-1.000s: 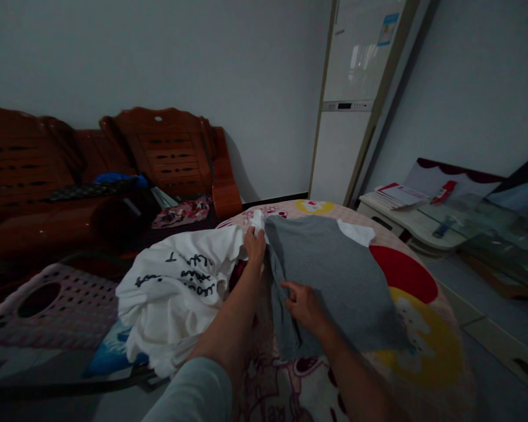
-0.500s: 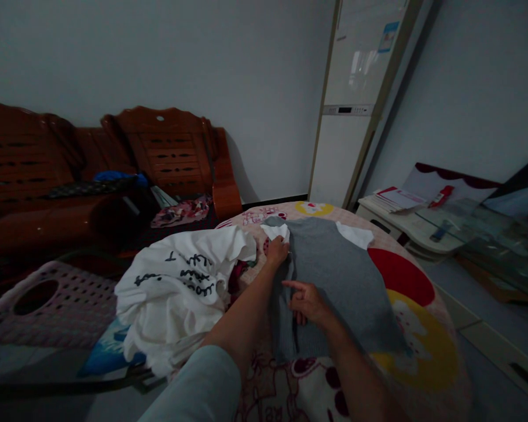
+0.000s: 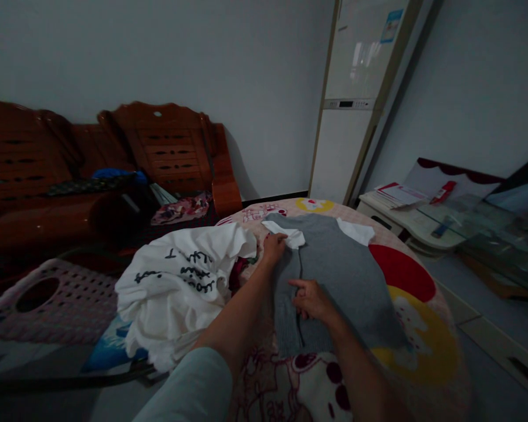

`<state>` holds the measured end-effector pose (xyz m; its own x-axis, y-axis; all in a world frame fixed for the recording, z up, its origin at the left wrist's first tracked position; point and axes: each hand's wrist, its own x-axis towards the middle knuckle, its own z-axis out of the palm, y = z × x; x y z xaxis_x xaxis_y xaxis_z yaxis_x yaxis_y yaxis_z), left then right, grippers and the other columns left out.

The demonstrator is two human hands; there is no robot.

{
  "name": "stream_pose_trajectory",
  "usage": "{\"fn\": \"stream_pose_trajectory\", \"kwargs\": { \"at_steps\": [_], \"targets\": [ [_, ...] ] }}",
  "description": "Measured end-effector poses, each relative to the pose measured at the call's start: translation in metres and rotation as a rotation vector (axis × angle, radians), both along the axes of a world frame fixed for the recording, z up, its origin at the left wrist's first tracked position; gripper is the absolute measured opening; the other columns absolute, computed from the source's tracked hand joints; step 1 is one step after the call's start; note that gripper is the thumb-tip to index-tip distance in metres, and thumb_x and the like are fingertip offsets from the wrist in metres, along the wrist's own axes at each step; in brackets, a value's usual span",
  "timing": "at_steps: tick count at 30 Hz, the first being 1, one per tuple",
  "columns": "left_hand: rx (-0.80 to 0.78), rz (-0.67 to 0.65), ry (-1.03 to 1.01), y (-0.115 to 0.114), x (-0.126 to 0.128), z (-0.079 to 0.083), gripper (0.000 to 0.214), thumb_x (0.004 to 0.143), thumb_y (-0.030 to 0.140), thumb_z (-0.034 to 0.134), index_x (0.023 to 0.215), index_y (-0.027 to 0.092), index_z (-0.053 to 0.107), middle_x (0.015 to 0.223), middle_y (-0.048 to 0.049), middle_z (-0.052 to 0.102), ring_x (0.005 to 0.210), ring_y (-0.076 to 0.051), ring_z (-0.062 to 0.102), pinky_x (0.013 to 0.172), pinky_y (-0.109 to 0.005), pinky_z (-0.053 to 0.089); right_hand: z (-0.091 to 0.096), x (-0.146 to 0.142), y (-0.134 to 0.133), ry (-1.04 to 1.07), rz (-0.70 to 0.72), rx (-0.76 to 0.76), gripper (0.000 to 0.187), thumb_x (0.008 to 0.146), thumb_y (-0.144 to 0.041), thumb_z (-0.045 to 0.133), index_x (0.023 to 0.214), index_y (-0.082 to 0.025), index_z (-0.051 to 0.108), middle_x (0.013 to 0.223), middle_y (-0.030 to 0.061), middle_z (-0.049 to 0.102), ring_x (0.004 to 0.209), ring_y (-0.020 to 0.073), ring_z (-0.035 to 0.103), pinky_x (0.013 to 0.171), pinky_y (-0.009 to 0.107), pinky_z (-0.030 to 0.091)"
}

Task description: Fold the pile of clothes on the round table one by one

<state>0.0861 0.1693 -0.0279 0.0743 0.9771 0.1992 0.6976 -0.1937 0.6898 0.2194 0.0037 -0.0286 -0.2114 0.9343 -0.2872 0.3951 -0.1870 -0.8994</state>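
Note:
A grey knit top (image 3: 341,275) with white short sleeves lies spread out, its left side folded inward in a long strip. One white sleeve (image 3: 295,237) rests over that strip; the other (image 3: 355,231) sticks out at the far right. My left hand (image 3: 273,248) is at the upper part of the folded side, its fingers stretched over the near sleeve. Lower down, my right hand (image 3: 311,299) touches the strip's edge, index finger extended to the left and the other fingers bent, with no cloth visibly gripped.
The round table wears a patterned pink cloth (image 3: 444,328). A heaped white garment with black lettering (image 3: 171,293) lies left of my arm. Beyond are a pink plastic basket (image 3: 79,299), a wooden sofa (image 3: 167,146), a tall white cabinet unit (image 3: 343,152) and a side stand (image 3: 389,217) with papers.
The folded strip has come further right and lies flatter, with its white sleeve spread over the grey cloth. My left hand has shifted slightly left; my right hand has moved slightly right.

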Motion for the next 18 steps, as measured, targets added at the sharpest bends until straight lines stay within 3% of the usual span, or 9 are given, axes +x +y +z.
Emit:
{"fn": "stream_pose_trajectory", "kwargs": {
  "at_steps": [4, 7, 10, 18],
  "targets": [
    [-0.001, 0.226, 0.005, 0.022, -0.022, 0.000, 0.035, 0.085, 0.013, 0.048, 0.114, 0.013, 0.069, 0.114, -0.0136, 0.071, 0.107, -0.023, 0.066, 0.094, -0.032, 0.048, -0.005, 0.001, 0.002, 0.019, -0.008, 0.008, 0.060, 0.078, -0.023, 0.056, 0.137, -0.013, 0.054, 0.056, -0.0055, 0.060, 0.038, 0.0079, 0.050, 0.038, 0.017, 0.033],
    [-0.001, 0.307, 0.012, 0.043, -0.033, 0.003, 0.038, 0.088, 0.018, 0.046, 0.120, 0.012, 0.065, 0.120, -0.0152, 0.068, 0.112, -0.024, 0.063, 0.094, -0.032, 0.047, -0.008, 0.001, 0.003, 0.034, -0.013, -0.004, 0.059, 0.077, -0.025, 0.058, 0.134, -0.012, 0.056, 0.056, -0.0048, 0.060, 0.038, 0.0091, 0.049, 0.037, 0.019, 0.033],
    [-0.014, 0.328, 0.030, 0.063, -0.036, 0.004, 0.040, 0.089, 0.017, 0.045, 0.125, 0.013, 0.061, 0.125, -0.0165, 0.065, 0.116, -0.025, 0.061, 0.095, -0.032, 0.046, -0.008, 0.000, 0.004, 0.049, -0.028, -0.028, 0.059, 0.076, -0.025, 0.058, 0.134, -0.013, 0.057, 0.057, -0.0046, 0.061, 0.038, 0.0095, 0.049, 0.038, 0.020, 0.035],
    [-0.026, 0.299, 0.068, 0.091, -0.034, -0.003, 0.034, 0.083, 0.012, 0.052, 0.113, 0.014, 0.067, 0.121, -0.0195, 0.061, 0.106, -0.029, 0.064, 0.091, -0.037, 0.049, -0.004, 0.000, 0.001, 0.081, -0.028, -0.046, 0.056, 0.076, -0.024, 0.058, 0.131, -0.013, 0.058, 0.057, -0.0055, 0.060, 0.038, 0.0071, 0.048, 0.037, 0.018, 0.031]
  ]
}}
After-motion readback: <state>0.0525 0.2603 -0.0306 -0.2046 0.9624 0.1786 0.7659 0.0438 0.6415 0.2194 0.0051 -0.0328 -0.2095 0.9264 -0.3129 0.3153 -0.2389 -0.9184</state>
